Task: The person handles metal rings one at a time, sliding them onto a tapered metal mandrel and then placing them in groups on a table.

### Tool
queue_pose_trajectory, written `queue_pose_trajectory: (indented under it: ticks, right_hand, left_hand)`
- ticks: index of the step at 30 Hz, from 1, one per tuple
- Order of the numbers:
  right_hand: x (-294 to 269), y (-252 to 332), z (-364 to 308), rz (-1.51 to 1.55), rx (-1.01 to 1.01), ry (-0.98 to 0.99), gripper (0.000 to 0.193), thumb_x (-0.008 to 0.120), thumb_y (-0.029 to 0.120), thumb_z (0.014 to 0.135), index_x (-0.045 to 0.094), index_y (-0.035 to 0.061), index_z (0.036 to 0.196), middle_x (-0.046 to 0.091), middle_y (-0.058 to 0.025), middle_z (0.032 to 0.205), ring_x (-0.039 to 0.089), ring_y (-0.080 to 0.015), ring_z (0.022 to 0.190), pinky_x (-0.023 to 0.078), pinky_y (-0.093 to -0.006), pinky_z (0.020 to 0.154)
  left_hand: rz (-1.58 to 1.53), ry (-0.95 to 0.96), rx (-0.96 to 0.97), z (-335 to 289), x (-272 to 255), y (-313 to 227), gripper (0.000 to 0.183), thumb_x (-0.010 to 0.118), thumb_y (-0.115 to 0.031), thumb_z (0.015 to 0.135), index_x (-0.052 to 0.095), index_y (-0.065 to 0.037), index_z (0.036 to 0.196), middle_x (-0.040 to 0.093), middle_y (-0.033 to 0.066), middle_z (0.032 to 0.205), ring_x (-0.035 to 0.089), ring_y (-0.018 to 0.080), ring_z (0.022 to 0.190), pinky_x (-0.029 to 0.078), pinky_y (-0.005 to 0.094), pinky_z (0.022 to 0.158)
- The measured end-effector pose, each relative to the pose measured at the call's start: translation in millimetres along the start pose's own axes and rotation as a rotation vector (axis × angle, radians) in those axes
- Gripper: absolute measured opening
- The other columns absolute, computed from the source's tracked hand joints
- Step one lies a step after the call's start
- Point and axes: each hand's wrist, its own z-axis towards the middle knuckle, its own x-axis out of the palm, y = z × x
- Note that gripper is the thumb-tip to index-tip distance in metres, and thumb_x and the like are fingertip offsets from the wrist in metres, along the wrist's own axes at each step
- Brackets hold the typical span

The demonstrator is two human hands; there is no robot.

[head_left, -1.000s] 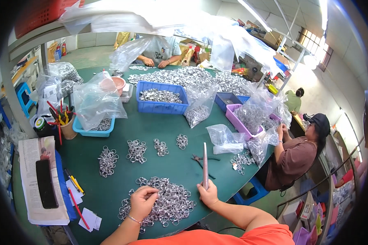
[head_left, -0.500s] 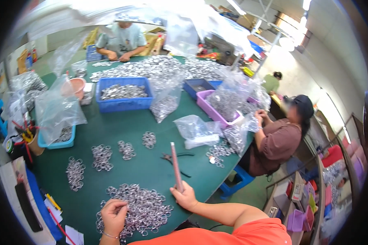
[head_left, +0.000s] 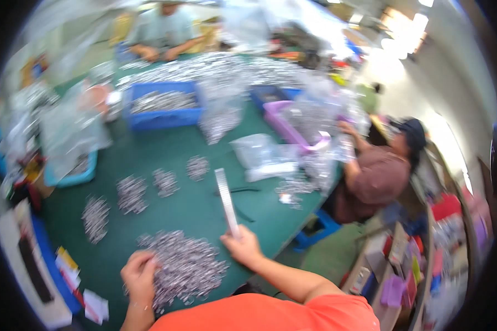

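In my right hand (head_left: pixel 243 245) is a long, narrow silvery stick (head_left: pixel 227 201), gripped near its lower end and pointing away from me. My left hand (head_left: pixel 139 274) is at the left edge of a large heap of small metal rings (head_left: pixel 188 270), its thumb and fingers pinched together. Whatever is between those fingertips is too blurred to make out. Just right of the stick lie pliers with dark handles (head_left: pixel 243 190), partly hidden by it. Beyond the heap are several smaller ring piles, among them one at the left (head_left: pixel 95 219) and one farther off (head_left: pixel 197 167).
A blue bin of metal parts (head_left: pixel 163 121) stands across the green table (head_left: pixel 116 254). A purple bin (head_left: pixel 281 124) with filled bags and a clear plastic bag (head_left: pixel 259 154) are to the right. A co-worker in brown (head_left: pixel 381 176) sits at the right edge; another person (head_left: pixel 163 33) works opposite.
The whole view has shifted and blurred. My left hand has moved slightly left against the ring heap. The stick leans a little more to the left, still in my right hand.
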Motion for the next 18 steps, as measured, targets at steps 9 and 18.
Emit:
queue_pose_trajectory:
  ticks: [9,18]
  right_hand:
    - [-4.8,63.5,-35.2,0.339,0.164,0.436,0.033,0.056,0.001,0.081,0.043,-0.0001,0.111,0.05,-0.0031,0.061,0.042,-0.0082,0.035,0.03,-0.0211,0.03]
    - [-13.8,85.8,-59.7,-0.155,-0.387,0.6,0.046,0.069,0.012,0.077,0.052,-0.0006,0.118,0.06,-0.0132,0.077,0.058,-0.0186,0.066,0.047,-0.0278,0.064]
  left_hand:
    - [-0.614,0.153,-0.173,4.4,-9.0,-8.6,0.025,0.053,-0.001,0.085,0.054,0.005,0.109,0.059,0.0112,0.098,0.057,0.0122,0.081,0.048,0.0252,0.073]
    - [-0.733,0.136,-0.207,9.8,-23.8,-5.9,0.022,0.051,-0.005,0.088,0.055,0.002,0.108,0.06,0.0083,0.097,0.059,0.0132,0.084,0.049,0.0267,0.077]
